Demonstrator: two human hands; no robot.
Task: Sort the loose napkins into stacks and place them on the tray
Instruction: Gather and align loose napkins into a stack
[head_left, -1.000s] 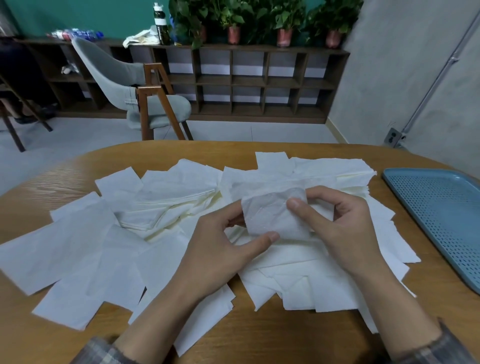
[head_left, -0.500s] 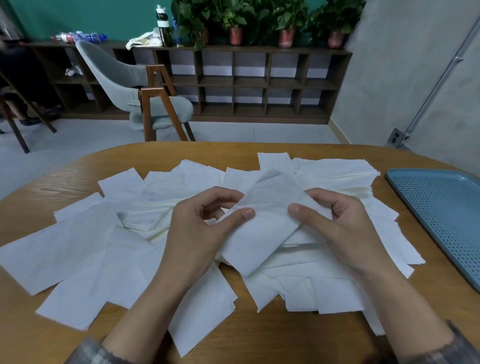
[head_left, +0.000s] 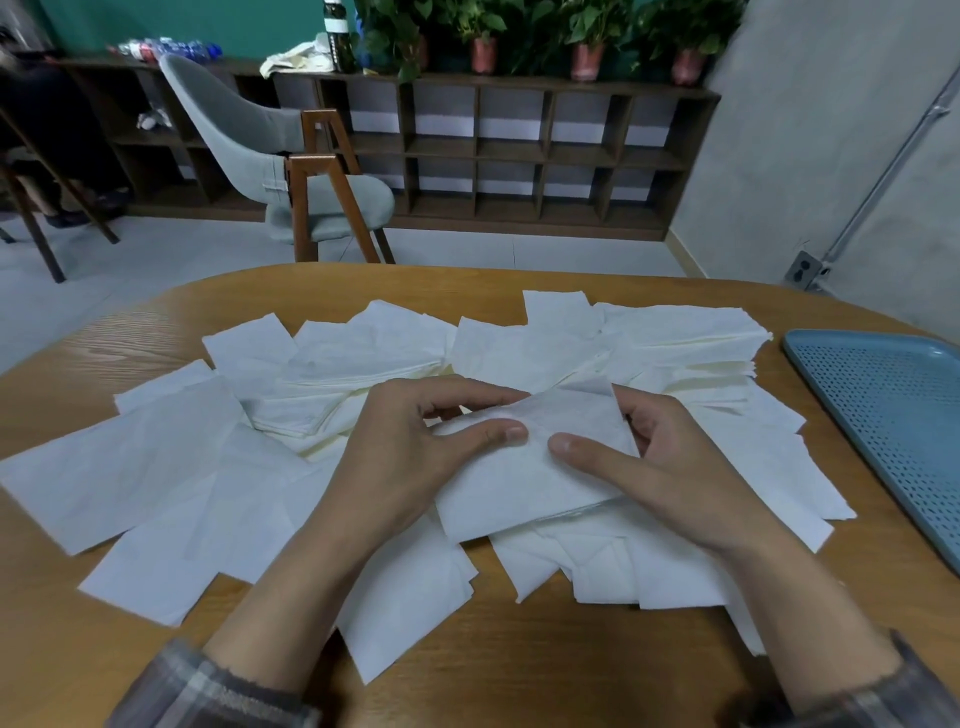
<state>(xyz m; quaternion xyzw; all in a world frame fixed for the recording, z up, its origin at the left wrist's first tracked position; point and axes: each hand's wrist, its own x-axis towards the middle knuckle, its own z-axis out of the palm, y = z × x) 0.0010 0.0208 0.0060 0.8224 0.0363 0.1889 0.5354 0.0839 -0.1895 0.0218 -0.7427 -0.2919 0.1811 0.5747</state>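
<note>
Napkin (head_left: 530, 486) swung flatter, long axis left-right, left hand (head_left: 405, 457), right hand (head_left: 675, 478) pinching

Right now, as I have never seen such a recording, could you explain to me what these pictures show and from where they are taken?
There is no machine here: a person works with two bare hands. All pictures come from one wide-angle camera worn on the person's head, looking forward and down, so the arms enter from the bottom edge. The left hand and the right hand together hold one white napkin above the pile, each with the thumb on top and the fingers behind it. Many loose napkins lie spread and overlapping on the wooden table. A blue tray with a dotted floor lies on the table at the right. Behind the table are a grey chair and a dark shelf with potted plants.
</note>
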